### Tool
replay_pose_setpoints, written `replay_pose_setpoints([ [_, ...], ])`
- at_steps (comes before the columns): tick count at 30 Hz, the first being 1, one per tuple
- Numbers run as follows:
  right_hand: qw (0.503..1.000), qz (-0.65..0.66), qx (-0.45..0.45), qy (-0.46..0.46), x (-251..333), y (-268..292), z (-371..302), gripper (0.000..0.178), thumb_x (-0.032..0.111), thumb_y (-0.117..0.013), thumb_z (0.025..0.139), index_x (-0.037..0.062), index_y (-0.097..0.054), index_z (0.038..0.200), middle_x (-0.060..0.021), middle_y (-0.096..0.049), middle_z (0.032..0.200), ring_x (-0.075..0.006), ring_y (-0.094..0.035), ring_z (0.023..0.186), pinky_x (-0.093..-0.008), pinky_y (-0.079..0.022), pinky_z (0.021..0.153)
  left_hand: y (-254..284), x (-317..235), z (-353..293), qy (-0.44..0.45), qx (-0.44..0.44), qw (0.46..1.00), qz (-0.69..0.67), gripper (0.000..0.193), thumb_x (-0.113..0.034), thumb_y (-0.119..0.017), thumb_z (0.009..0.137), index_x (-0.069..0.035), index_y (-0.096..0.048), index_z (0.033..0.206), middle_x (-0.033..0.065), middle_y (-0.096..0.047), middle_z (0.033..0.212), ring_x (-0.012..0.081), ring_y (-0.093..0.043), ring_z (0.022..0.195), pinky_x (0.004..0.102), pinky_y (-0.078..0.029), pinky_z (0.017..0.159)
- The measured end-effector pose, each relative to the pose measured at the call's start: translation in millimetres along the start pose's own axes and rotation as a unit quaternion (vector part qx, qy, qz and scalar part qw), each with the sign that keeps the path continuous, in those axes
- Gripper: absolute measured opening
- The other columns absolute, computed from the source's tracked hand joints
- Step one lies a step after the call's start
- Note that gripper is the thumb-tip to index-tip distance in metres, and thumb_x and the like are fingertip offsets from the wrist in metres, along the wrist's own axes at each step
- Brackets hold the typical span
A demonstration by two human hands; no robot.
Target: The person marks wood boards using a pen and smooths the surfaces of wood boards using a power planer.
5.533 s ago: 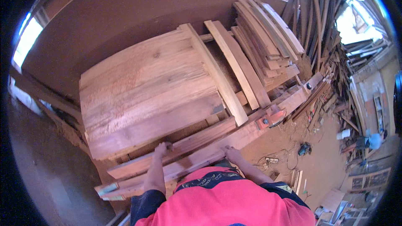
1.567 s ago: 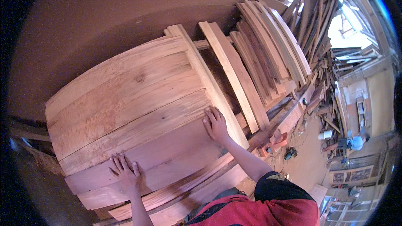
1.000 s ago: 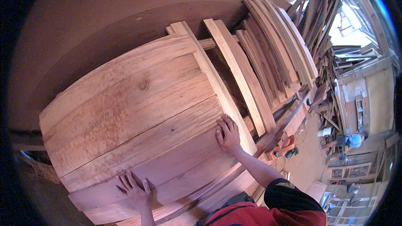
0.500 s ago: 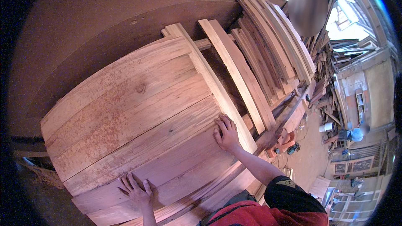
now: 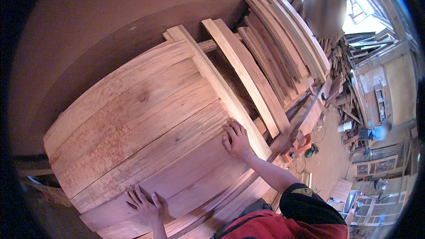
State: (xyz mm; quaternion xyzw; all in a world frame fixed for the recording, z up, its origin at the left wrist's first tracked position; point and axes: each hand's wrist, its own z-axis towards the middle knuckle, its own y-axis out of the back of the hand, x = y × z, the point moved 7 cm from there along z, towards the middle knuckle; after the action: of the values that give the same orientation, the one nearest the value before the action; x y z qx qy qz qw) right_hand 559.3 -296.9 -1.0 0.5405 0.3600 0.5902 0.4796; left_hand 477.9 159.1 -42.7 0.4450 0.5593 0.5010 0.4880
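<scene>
lying flat beside paler boards (image 5: 133,119), the pinkish plank (image 5: 190,168) looks stiff and fairly heavy, best gripped near both ends; the left hand (image 5: 148,206) and right hand (image 5: 237,143) rest on it, fingers apart.

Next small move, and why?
Perhaps a gentle forward push on the pinkish board: the left hand and right hand both rest on it, well apart, and a dark seam shows between planks beyond it, which might be a gap to close.
</scene>
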Motion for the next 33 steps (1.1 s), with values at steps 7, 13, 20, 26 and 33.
replay_pose_setpoints([
  [7,1.0,0.015,0.002,-0.004,-2.2,-1.1,0.8,0.043,0.031,-0.061,0.093,0.0098,-0.058,0.131,-0.0169,-0.047,0.145,-0.0394,-0.039,0.138,-0.0527,-0.034,0.114,-4.0,2.2,-1.7,0.003,0.003,1.0,-0.008,0.076,-0.052,-0.052,0.093,-0.009,-0.036,0.153,0.0197,-0.029,0.16,0.0384,-0.016,0.153,0.0629,-0.006,0.12],
  [13,1.0,0.003,0.011,-0.01,-4.6,-4.4,0.1,0.045,0.032,-0.06,0.093,0.0114,-0.057,0.133,-0.0165,-0.047,0.145,-0.039,-0.039,0.138,-0.0528,-0.034,0.114,-5.5,2.6,-1.8,-0.003,-0.003,1.0,0.011,0.076,-0.054,-0.05,0.094,-0.009,-0.036,0.154,0.0195,-0.029,0.161,0.0396,-0.018,0.152,0.0628,-0.008,0.12],
  [20,1.0,-0.004,0.009,-0.004,-4.8,-4.6,-0.1,0.046,0.034,-0.059,0.094,0.0113,-0.057,0.134,-0.0166,-0.047,0.145,-0.0381,-0.038,0.139,-0.0519,-0.034,0.113,-2.3,1.8,-2.0,-0.003,-0.006,1.0,0.019,0.076,-0.053,-0.05,0.094,-0.008,-0.037,0.153,0.0201,-0.029,0.161,0.0395,-0.018,0.152,0.0623,-0.008,0.121],
  [26,1.0,-0.001,0.005,-0.004,-2.1,-0.6,-1.3,0.046,0.034,-0.059,0.094,0.0098,-0.057,0.133,-0.0168,-0.048,0.145,-0.0373,-0.039,0.139,-0.0516,-0.033,0.114,-1.5,1.1,-4.0,-0.017,-0.017,1.0,0.01,0.074,-0.049,-0.052,0.094,-0.007,-0.036,0.153,0.0202,-0.029,0.16,0.0391,-0.018,0.152,0.0618,-0.007,0.121],
  [33,1.0,0.015,0.005,-0.007,-1.4,5.0,-1.3,0.044,0.032,-0.058,0.095,0.0091,-0.057,0.132,-0.0172,-0.048,0.144,-0.038,-0.039,0.139,-0.0526,-0.033,0.114,8.6,-6.7,-1.4,-0.007,0.005,1.0,-0.002,0.072,-0.043,-0.054,0.093,-0.006,-0.037,0.152,0.0211,-0.029,0.16,0.0382,-0.017,0.153,0.0616,-0.007,0.121],
])
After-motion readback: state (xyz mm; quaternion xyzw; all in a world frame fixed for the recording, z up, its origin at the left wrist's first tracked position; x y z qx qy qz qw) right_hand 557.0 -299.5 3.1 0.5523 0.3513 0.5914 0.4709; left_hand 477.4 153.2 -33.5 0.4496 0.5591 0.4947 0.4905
